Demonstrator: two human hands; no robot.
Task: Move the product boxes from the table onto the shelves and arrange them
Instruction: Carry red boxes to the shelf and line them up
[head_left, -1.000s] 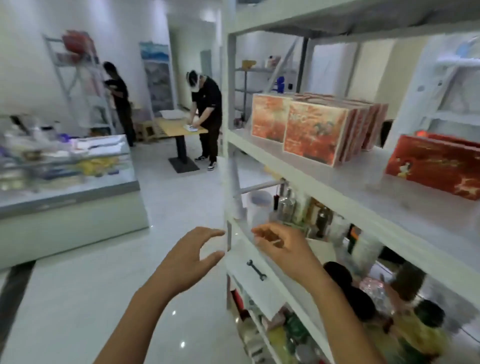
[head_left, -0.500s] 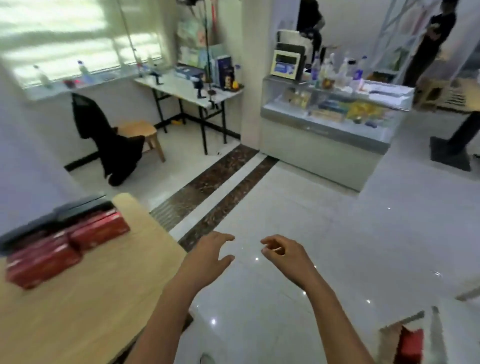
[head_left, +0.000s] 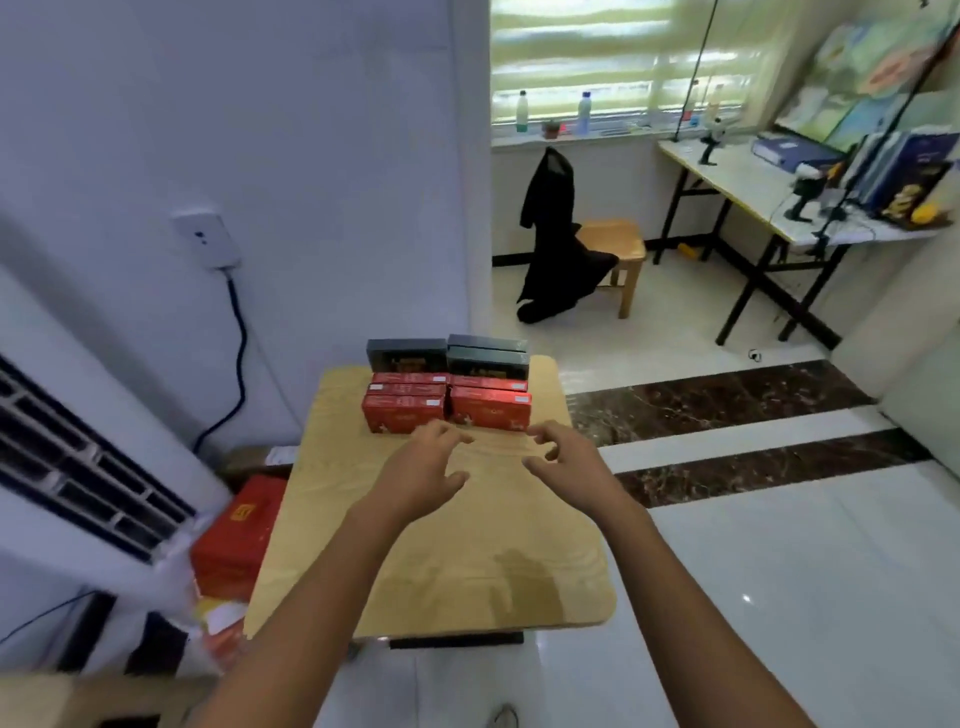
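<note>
Several red product boxes (head_left: 405, 411) stand in two rows at the far end of a small wooden table (head_left: 447, 545). Behind them sit dark grey boxes (head_left: 488, 358). My left hand (head_left: 423, 473) hovers over the table just in front of the left red row, fingers spread, holding nothing. My right hand (head_left: 563, 460) hangs in front of the right red box (head_left: 491, 410), fingers curled apart, also empty. Neither hand touches a box. The shelves are out of view.
A white air-conditioner unit (head_left: 78, 467) stands at the left, with a red carton (head_left: 239, 535) on the floor beside the table. A wooden stool with a black garment (head_left: 561, 244) and a cluttered folding desk (head_left: 769, 187) stand further back. Tiled floor lies to the right.
My view has swung from the shelves, across the room, to the table. Both empty hands now reach out over the table toward the red boxes.
</note>
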